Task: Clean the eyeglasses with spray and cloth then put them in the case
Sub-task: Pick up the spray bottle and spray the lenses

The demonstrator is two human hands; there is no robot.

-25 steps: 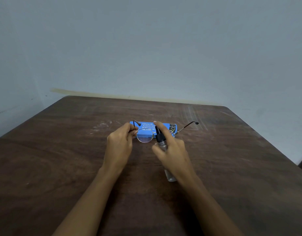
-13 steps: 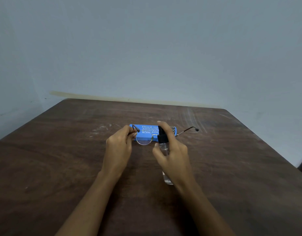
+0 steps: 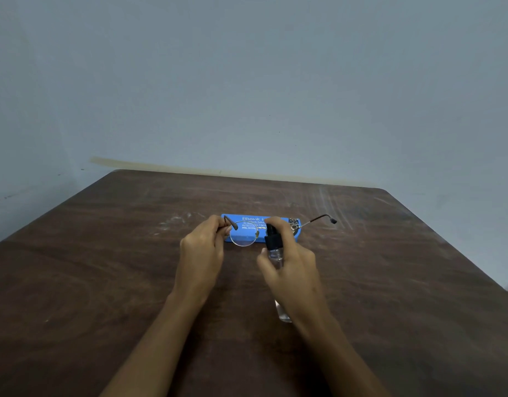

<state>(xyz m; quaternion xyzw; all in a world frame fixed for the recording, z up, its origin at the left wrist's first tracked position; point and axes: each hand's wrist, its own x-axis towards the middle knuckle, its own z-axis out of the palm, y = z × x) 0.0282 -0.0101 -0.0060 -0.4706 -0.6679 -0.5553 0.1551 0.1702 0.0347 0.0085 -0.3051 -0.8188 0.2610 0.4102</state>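
While the eyeglasses (image 3: 243, 234) are held open over the blue case (image 3: 238, 218), I record the left hand (image 3: 202, 250) pinching them at one temple hinge, fingertips together. The right hand (image 3: 293, 267) is curled round a clear spray bottle (image 3: 273, 242), index finger on its black nozzle, just beside the lens. The case lies flat on the dark wooden table (image 3: 104, 267).
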